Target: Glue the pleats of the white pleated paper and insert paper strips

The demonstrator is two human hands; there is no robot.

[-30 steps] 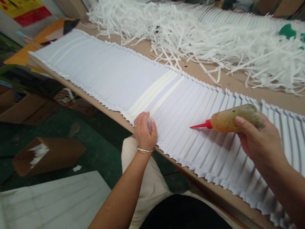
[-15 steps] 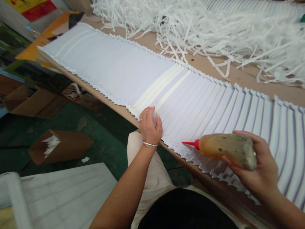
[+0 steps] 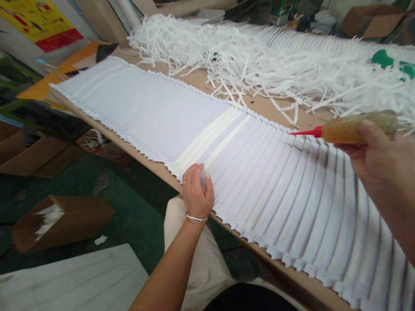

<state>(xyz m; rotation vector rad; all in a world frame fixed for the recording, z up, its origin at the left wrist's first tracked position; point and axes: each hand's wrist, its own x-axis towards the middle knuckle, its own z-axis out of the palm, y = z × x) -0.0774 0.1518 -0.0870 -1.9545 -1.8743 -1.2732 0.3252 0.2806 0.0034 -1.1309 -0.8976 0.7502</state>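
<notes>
Brown, flat tabletop point(image 3: 261, 106): beyond our left hand point(image 3: 198, 192). Long, overlapping white sheets point(image 3: 155, 116): under it, thumb apart. Amber, red-nozzled bottle point(image 3: 343, 129): gripped in our right hand point(image 3: 381, 151). Glossy streaks point(image 3: 287, 190): apparently laid on sheets between; remainder, we cannot tell.

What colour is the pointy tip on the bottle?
The pointy tip is bright red; it shows best in the head view.

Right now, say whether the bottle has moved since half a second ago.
Yes: across the white sheets, the bottle has moved from their near edge toward their far edge.
</notes>
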